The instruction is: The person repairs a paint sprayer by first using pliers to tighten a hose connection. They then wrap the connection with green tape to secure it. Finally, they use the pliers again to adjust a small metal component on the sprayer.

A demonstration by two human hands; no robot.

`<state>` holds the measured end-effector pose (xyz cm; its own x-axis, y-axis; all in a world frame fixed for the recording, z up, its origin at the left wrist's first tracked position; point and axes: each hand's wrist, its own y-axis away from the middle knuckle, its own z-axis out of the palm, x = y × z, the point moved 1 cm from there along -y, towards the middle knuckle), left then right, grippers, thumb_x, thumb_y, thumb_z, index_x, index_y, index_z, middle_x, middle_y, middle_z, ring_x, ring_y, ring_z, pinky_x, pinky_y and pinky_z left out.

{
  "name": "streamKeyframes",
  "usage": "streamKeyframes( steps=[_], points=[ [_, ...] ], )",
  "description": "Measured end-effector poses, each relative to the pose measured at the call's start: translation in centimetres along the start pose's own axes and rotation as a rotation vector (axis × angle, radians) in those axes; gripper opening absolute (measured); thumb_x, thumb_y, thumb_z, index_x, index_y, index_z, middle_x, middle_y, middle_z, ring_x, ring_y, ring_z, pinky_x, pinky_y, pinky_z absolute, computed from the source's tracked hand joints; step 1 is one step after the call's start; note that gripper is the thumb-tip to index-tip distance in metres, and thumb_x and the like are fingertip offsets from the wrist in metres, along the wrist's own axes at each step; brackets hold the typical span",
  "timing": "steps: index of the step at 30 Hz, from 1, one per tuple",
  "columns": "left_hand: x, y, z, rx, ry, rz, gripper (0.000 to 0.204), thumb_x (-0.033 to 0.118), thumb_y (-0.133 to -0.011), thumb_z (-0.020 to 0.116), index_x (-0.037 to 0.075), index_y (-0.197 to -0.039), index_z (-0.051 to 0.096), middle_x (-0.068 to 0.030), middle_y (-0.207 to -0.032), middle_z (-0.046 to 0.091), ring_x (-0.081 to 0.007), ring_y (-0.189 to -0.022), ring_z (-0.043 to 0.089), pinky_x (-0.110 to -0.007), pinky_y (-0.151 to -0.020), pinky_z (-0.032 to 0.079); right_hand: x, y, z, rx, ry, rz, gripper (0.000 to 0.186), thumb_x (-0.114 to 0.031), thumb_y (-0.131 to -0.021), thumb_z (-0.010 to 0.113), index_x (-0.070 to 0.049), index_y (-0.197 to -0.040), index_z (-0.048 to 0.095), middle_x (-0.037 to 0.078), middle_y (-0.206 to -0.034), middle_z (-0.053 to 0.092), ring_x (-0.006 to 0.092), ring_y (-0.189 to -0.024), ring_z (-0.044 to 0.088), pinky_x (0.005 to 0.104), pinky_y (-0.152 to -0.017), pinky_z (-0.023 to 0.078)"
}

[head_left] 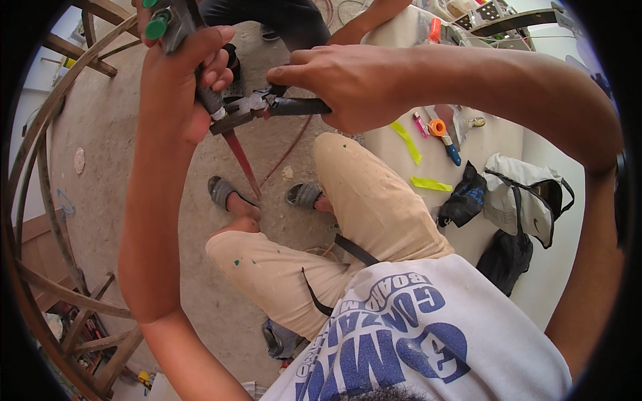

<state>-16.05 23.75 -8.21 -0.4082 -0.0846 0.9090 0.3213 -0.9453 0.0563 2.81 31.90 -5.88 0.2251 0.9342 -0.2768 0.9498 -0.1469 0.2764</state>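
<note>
Raised at the upper left, my left hand (175,77) is closed around a dark grey fitting (179,28) with green round caps (156,25). A grey, cable-like end with a pale tip (218,113) comes out below its fingers. My right hand (361,83) grips the black handles of metal pliers (253,105), whose jaws lie against that pale tip. Whether the jaws are clamped on it cannot be made out. Below the jaws a red strip (239,160) hangs toward the floor; its upper end is hidden behind them.
Another person's dark-trousered legs (267,17) are at the top. On the pale ledge (381,157) at right lie yellow strips (406,142), an orange tape roll (437,127), a blue-handled tool (453,155) and a white-black bag (511,194). Curved wooden framing (50,100) borders the left.
</note>
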Motion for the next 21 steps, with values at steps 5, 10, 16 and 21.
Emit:
streamKeyframes(
  steps=[5, 10, 16, 21],
  points=[
    [-0.3, 0.0, -0.2, 0.016, -0.011, -0.013, 0.023, 0.002, -0.082, 0.069, 0.010, -0.074, 0.049, 0.0040, -0.063, 0.041, -0.0050, -0.048, 0.037, -0.024, -0.049, 0.031, 0.9, -0.3, 0.3, 0.005, 0.002, -0.049, 0.072, -0.003, -0.075, 0.063, 0.005, -0.144, 0.042, 0.028, -0.115, 0.062, 0.0380, -0.105, 0.065, 0.0412, -0.089, 0.053],
    [-0.1, 0.2, 0.0, -0.002, -0.023, -0.020, 0.020, 0.003, -0.083, 0.069, 0.009, -0.082, 0.050, 0.0041, -0.064, 0.040, -0.0050, -0.048, 0.037, -0.024, -0.050, 0.031, 1.7, -0.8, 0.8, -0.015, -0.010, -0.064, 0.075, -0.003, -0.074, 0.065, 0.005, -0.144, 0.041, 0.027, -0.115, 0.061, 0.0381, -0.105, 0.065, 0.0413, -0.088, 0.053],
    [0.2, 0.4, 0.9, 0.010, -0.053, -0.003, 0.021, 0.004, -0.083, 0.069, 0.008, -0.087, 0.049, 0.0039, -0.064, 0.039, -0.0051, -0.049, 0.037, -0.024, -0.050, 0.031, 2.6, -1.0, 0.9, -0.020, -0.036, -0.107, 0.075, -0.004, -0.074, 0.066, 0.004, -0.144, 0.041, 0.026, -0.115, 0.060, 0.0384, -0.105, 0.064, 0.0423, -0.089, 0.052],
    [-0.1, 0.4, 1.0, 0.057, -0.002, -0.042, 0.020, 0.003, -0.083, 0.068, 0.009, -0.086, 0.049, 0.0033, -0.064, 0.038, -0.0059, -0.048, 0.036, -0.025, -0.050, 0.031, 3.2, -1.2, 0.6, -0.025, -0.057, -0.156, 0.075, -0.005, -0.074, 0.066, 0.003, -0.144, 0.041, 0.025, -0.115, 0.059, 0.0387, -0.106, 0.062, 0.0432, -0.089, 0.051]
  ],
)
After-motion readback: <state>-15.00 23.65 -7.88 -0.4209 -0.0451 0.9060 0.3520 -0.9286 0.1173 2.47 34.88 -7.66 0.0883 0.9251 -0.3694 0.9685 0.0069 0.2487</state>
